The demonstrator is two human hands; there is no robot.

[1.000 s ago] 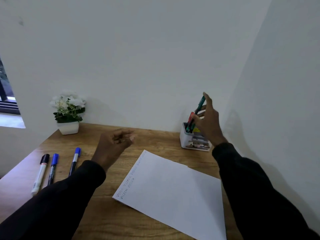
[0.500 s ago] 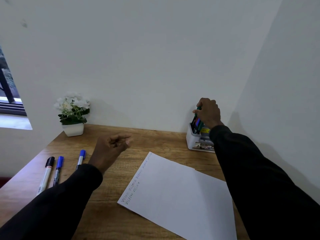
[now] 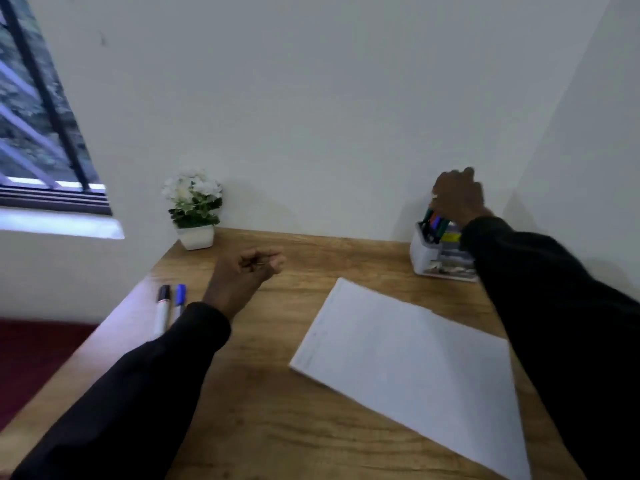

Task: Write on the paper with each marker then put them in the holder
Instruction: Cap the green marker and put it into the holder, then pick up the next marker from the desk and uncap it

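The wooden table [image 3: 277, 427] bears paper [image 3: 408, 368], a holder [image 3: 424, 254], a black-capped marker [image 3: 162, 308], a blue-capped marker [image 3: 179, 299] and a potted plant [image 3: 195, 237].

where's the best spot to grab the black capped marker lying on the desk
The black-capped marker lies flat, cap pointing away, with the blue-capped marker close on its right. Probably pinch its white barrel mid-length, coming straight down from above with the left hand, the nearer one.
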